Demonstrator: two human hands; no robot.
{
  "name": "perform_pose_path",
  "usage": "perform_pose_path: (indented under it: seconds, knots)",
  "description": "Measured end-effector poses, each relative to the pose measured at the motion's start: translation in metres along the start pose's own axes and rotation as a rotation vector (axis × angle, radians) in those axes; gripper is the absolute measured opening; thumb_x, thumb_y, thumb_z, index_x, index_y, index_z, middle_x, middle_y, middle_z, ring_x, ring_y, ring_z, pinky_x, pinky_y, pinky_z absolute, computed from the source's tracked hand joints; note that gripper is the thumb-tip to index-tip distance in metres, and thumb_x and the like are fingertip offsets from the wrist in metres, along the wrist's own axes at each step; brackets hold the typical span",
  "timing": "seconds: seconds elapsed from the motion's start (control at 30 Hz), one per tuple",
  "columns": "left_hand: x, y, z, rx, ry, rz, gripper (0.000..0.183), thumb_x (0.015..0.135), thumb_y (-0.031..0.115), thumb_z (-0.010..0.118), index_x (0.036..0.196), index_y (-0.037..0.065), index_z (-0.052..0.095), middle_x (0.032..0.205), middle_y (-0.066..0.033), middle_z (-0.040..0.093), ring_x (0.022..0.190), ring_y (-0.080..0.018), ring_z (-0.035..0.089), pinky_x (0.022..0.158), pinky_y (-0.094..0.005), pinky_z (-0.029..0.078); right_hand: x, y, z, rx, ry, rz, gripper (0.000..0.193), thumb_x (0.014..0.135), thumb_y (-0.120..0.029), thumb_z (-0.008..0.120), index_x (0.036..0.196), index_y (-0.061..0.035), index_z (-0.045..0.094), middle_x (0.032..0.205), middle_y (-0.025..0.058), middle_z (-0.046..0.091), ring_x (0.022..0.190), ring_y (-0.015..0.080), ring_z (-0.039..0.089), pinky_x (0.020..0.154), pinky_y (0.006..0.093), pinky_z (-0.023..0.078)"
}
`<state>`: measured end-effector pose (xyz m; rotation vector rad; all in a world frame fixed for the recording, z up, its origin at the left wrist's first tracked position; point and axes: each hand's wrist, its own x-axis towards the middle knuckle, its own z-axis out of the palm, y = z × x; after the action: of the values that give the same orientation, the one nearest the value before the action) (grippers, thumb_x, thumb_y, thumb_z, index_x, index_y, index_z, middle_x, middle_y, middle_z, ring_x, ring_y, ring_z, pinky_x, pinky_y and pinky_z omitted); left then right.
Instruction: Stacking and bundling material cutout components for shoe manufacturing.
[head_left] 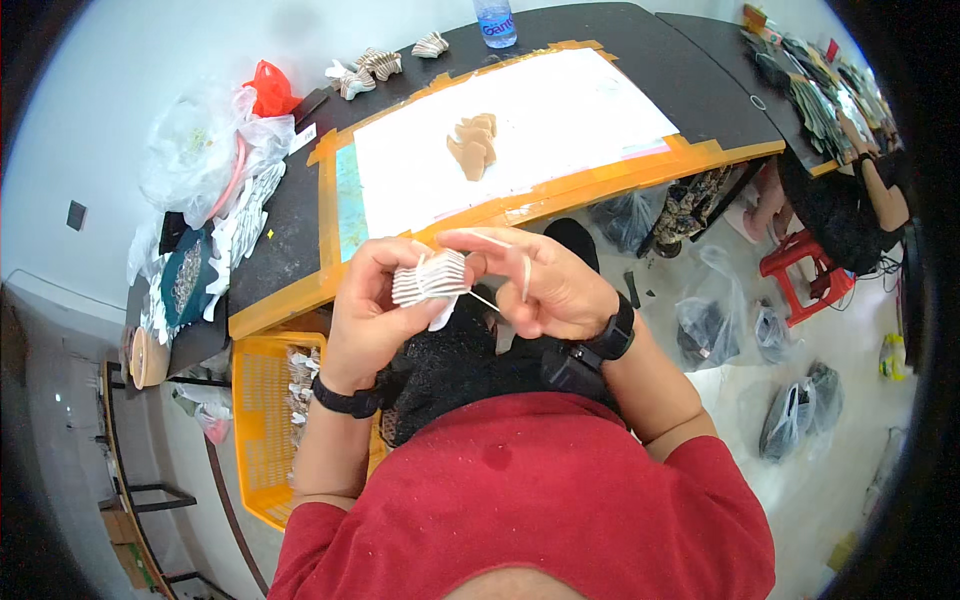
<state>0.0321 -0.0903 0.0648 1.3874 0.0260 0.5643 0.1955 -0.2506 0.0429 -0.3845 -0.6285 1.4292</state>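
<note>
A stack of thin white cut-outs (428,280) is held clamped between the thumb and fingers of the left hand (365,312), just in front of the near edge of a black table (705,95). A white band (526,278), hooked over the curled fingers of the right hand (562,290), is held taut beside the stack. Tan cut-outs (473,150) are clustered on a white sheet (570,110) bordered with orange tape (560,202). Behind it, a clear bottle (496,28) is seen; a yellow crate (262,430) is placed below, at left.
</note>
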Motion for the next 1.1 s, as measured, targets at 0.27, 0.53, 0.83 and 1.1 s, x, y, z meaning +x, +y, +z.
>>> perform_pose_path:
  seconds: [0.27, 0.53, 0.83, 1.1]
  knots:
    - [-0.005, -0.012, 0.005, 0.916, -0.042, 0.023, 0.042, 0.073, -0.004, 0.071, 0.112, 0.005, 0.058, 0.100, -0.0122, 0.062, 0.089, -0.0255, 0.064, 0.074, -0.0351, 0.052, 0.023, -0.004, 0.023, -1.070, 0.253, 0.057, 0.036, 0.091, -0.011, 0.069, 0.121, -0.0009, 0.050, 0.088, 0.0082, 0.067, 0.066, 0.0099, 0.066, 0.053, 0.0229, 0.053]
    - [0.007, -0.034, -0.012, 0.149, 0.319, -0.036, 0.035, 0.091, -0.003, 0.065, 0.124, 0.001, 0.055, 0.114, -0.0066, 0.063, 0.101, -0.0128, 0.062, 0.087, -0.0279, 0.051, 0.022, 0.042, 0.023, -1.046, 0.399, -0.427, 0.029, 0.087, 0.003, 0.060, 0.115, 0.0002, 0.052, 0.121, 0.0205, 0.053, 0.081, 0.0202, 0.067, 0.069, 0.0310, 0.055]
    - [0.011, -0.041, -0.020, -0.193, 0.444, 0.029, 0.037, 0.093, 0.000, 0.065, 0.127, -0.001, 0.050, 0.119, -0.0108, 0.063, 0.108, -0.0154, 0.061, 0.094, -0.0300, 0.050, 0.056, 0.034, 0.005, -2.169, 0.336, -0.387, 0.021, 0.083, -0.012, 0.059, 0.102, -0.0023, 0.064, 0.128, 0.0118, 0.052, 0.108, 0.0307, 0.057, 0.091, 0.0444, 0.050]
    - [0.012, -0.036, -0.053, -0.244, 0.391, -0.134, 0.033, 0.093, 0.001, 0.066, 0.123, 0.004, 0.053, 0.114, -0.0076, 0.065, 0.103, -0.0142, 0.063, 0.090, -0.0300, 0.052, 0.076, -0.018, 0.005, -2.265, -0.459, -0.945, 0.012, 0.077, -0.017, 0.062, 0.083, -0.0081, 0.067, 0.116, 0.0055, 0.062, 0.123, 0.0197, 0.053, 0.103, 0.0415, 0.041]
